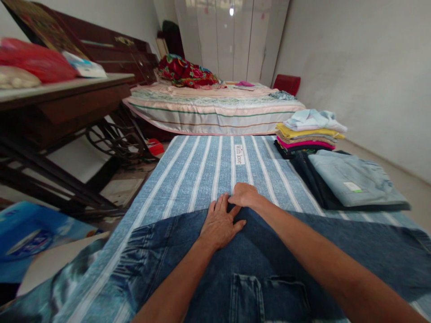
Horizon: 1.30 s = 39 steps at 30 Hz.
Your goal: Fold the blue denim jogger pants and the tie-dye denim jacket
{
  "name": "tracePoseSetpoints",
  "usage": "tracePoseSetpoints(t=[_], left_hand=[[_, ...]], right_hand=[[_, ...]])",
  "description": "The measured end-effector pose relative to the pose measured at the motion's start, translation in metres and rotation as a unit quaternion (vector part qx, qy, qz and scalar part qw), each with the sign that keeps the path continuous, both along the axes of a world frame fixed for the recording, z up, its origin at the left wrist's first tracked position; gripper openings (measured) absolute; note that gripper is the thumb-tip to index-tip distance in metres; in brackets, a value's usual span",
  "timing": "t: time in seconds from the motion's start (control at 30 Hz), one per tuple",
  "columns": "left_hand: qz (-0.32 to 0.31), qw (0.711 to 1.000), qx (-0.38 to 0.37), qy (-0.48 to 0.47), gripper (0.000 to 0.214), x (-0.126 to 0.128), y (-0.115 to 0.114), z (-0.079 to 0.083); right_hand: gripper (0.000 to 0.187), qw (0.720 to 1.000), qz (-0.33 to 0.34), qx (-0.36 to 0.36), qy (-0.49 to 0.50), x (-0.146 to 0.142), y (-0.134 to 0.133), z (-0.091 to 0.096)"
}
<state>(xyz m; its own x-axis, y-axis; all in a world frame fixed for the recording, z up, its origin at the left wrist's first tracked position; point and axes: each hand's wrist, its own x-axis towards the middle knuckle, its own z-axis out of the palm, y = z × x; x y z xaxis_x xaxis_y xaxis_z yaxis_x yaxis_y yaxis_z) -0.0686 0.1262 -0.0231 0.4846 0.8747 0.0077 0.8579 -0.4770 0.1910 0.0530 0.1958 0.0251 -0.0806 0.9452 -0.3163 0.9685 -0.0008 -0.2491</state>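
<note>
A dark blue denim garment [266,251] lies spread across the near part of the striped table cover. Its left end is gathered, and a pocket shows near the bottom of the view. My left hand [222,224] rests flat on the denim by its far edge, fingers spread. Right beside it, my right hand [245,195] is curled closed at that same far edge, its fingertips turned under and partly hidden. It appears to pinch the edge of the cloth. The two hands nearly touch. My right forearm crosses over the garment.
The blue-and-white striped cover [202,166] carries a "With love" label. Folded light jeans [357,179] lie on dark clothes at the right, before a stack of folded clothes [310,132]. A bed [215,112] stands beyond; a sewing-machine table [67,94] is left.
</note>
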Motion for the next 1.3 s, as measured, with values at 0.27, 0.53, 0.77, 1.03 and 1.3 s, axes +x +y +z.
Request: tracePoseSetpoints(t=[0.27,0.53,0.77,1.03,1.3], left_hand=[[0.004,1.000,-0.004,-0.004,0.057,0.002,0.000,0.000],[0.004,1.000,-0.011,-0.012,0.058,0.002,-0.002,0.001],[0.003,1.000,-0.011,-0.011,0.055,0.001,-0.003,-0.004],[0.011,0.996,0.089,-0.011,0.053,0.001,-0.010,-0.008],[-0.045,0.987,0.153,-0.006,0.033,0.005,-0.016,0.005]], right_hand=[[0.022,0.997,-0.020,-0.012,0.073,0.010,0.002,-0.004],[0.016,0.991,-0.012,0.012,0.135,0.012,0.006,-0.023],[0.011,0.983,0.052,0.077,0.158,0.016,0.007,-0.035],[0.023,0.957,0.146,0.173,0.183,0.025,0.007,-0.054],[0.021,0.928,0.188,0.247,0.207,0.029,0.007,-0.066]])
